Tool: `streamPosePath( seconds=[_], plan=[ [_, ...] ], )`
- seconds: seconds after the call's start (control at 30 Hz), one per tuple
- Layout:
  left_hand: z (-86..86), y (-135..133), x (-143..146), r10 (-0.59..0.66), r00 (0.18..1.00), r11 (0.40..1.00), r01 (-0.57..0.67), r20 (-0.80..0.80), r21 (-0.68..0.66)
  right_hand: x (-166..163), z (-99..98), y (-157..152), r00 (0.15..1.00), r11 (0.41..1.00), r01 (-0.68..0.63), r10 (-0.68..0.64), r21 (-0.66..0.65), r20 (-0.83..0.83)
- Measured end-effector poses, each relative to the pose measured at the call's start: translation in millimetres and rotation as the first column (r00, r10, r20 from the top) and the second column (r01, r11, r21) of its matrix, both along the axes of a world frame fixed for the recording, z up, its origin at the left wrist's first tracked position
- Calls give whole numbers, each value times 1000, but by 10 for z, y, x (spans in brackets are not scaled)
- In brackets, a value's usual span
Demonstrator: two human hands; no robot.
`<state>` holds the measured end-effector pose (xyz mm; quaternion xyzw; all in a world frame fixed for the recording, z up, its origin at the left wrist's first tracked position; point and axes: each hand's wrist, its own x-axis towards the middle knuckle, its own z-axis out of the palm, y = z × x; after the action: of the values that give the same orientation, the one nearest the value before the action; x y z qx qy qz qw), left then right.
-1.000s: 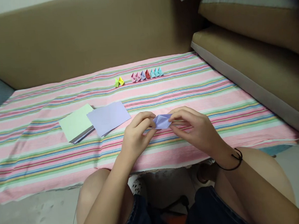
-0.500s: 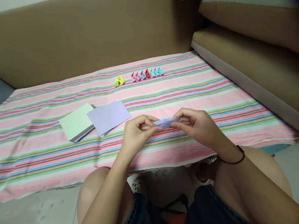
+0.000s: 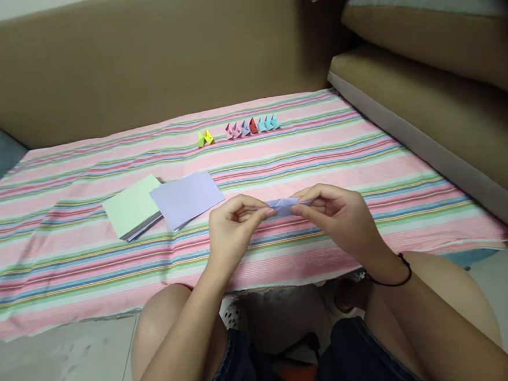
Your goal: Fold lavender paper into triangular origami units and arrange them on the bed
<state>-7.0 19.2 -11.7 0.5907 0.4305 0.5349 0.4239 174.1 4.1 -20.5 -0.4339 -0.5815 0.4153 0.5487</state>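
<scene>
In the head view, a small folded purple paper (image 3: 283, 207) is held between two hands, over the near part of a striped cloth (image 3: 304, 166). Its left end is pinched by the left hand (image 3: 234, 224), with the thumb in front and the fingers curled behind. Its right end is pinched in the same way by the right hand (image 3: 340, 216). The tips of some fingers are hidden, so what they touch cannot be told. A black band (image 3: 391, 285) is worn on the right wrist.

To the left of the hands, flat purple sheets (image 3: 188, 198) are laid partly over a pile of paper with a light green top (image 3: 132, 207). Farther back, two little yellowish folded shapes (image 3: 205, 138) are set side by side. Just to their right, a row of little folded shapes (image 3: 253, 126) in pink, purple, red and light blue is lined up.
</scene>
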Motion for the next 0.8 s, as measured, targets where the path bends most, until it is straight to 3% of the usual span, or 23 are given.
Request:
streamPosePath(
  seconds=[0.43,0.8],
  plan=[
    [-4,-24,32,52,998,992,-49,23,-116,-42,26,-53,994,995,65,-72,-75,-86],
    [-29,-20,16,-149,984,983,137,-99,-122,-1,30,-42,997,983,-10,-5,-182,-81]
  ],
)
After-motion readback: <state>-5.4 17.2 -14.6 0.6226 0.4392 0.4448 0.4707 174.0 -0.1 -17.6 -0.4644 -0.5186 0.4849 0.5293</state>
